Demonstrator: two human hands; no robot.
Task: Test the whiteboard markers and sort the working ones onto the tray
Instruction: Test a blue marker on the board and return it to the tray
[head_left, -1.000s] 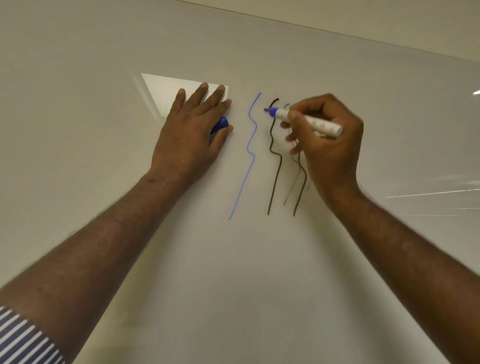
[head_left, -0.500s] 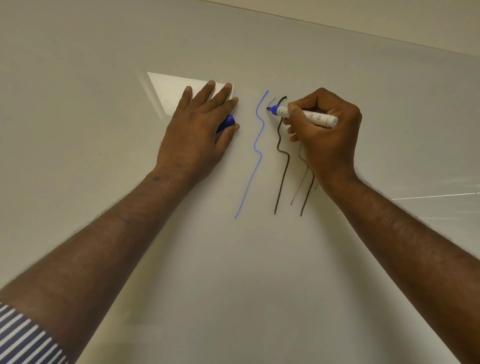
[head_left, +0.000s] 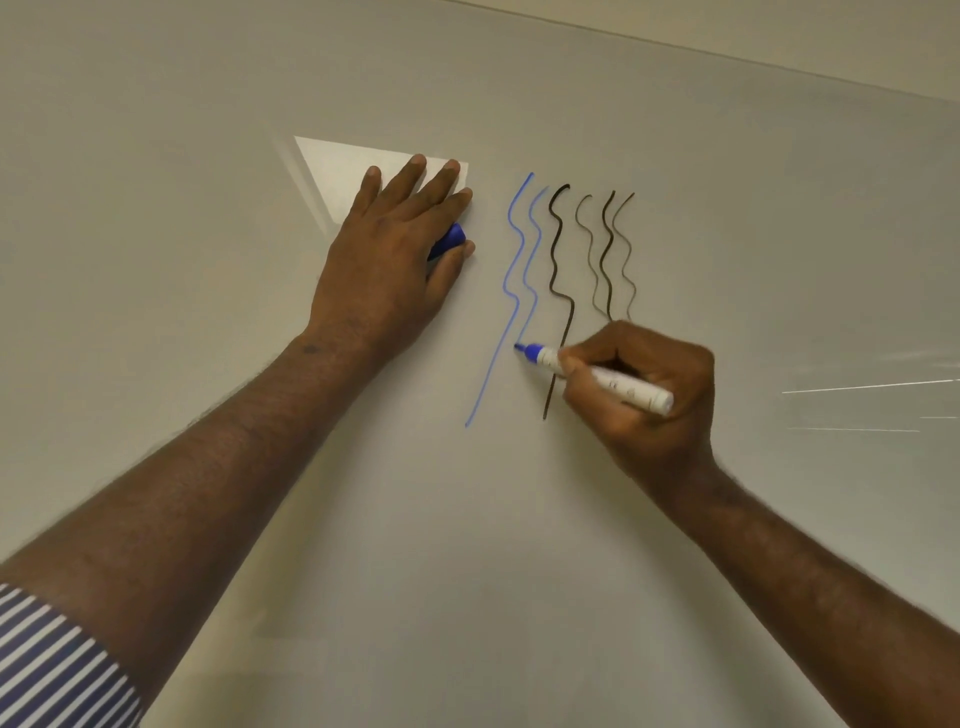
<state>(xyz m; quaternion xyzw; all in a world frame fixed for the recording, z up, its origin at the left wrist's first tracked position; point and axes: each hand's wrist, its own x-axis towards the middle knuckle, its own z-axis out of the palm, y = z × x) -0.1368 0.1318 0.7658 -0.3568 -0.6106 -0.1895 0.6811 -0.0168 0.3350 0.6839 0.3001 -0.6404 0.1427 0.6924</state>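
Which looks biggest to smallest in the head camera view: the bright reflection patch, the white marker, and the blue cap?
1. Bright reflection patch, partly hidden by the left hand.
2. White marker, partly hidden in the right hand.
3. Blue cap, mostly hidden under the left hand, so its full size is unsure.

I take this for an office or classroom: a large wall-mounted whiteboard (head_left: 260, 130) fills my view, squiggly marker test lines (head_left: 558, 270) near its top edge, plain pale wall (head_left: 831, 31) above it.
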